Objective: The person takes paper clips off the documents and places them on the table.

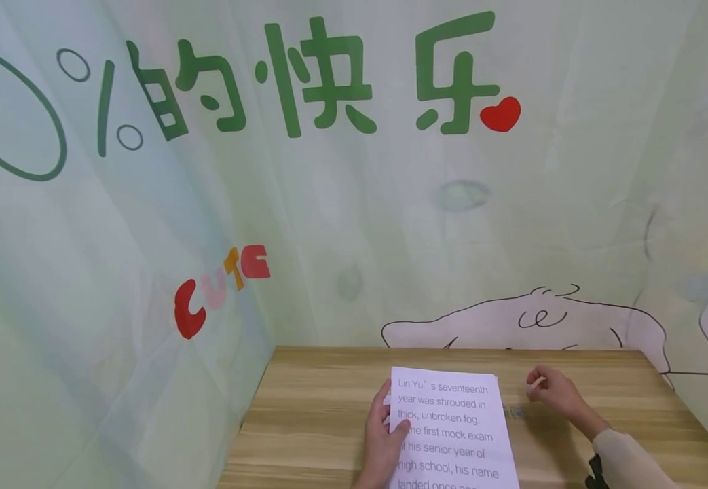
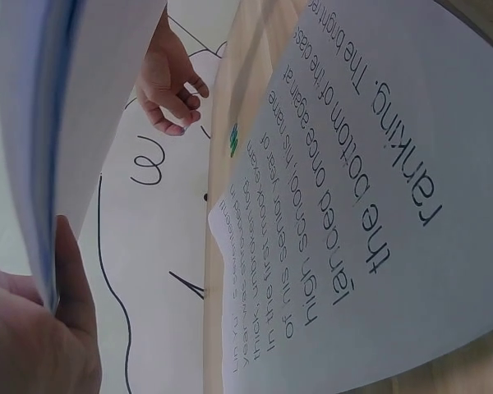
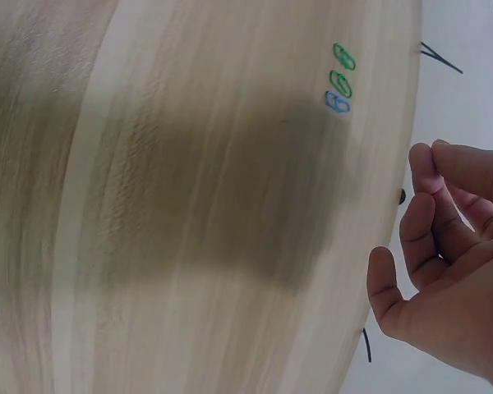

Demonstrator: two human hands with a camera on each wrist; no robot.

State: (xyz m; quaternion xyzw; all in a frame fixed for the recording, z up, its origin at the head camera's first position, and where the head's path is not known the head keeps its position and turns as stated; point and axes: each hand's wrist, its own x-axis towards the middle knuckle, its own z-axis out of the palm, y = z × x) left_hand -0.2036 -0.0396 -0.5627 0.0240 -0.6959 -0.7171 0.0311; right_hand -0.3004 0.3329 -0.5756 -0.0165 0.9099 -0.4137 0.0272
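Observation:
My left hand (image 1: 384, 441) grips a stack of printed paper sheets (image 1: 451, 414) by the left edge, thumb on the front. In the left wrist view these held sheets (image 2: 45, 156) stand nearly edge-on, and another printed sheet (image 2: 370, 213) lies below them. To the right, my right hand (image 1: 558, 392) is raised above the table, thumb and index fingertips pinched together. A small pale bit shows at those fingertips; its kind is too small to tell. Green and blue paper clips (image 3: 340, 84) lie in a short row on the table, between the sheets and the right hand.
The wood-grain table (image 1: 311, 387) reaches back to a pale green printed curtain (image 1: 354, 204), which also encloses both sides. The right hand's shadow (image 3: 255, 205) falls on the tabletop.

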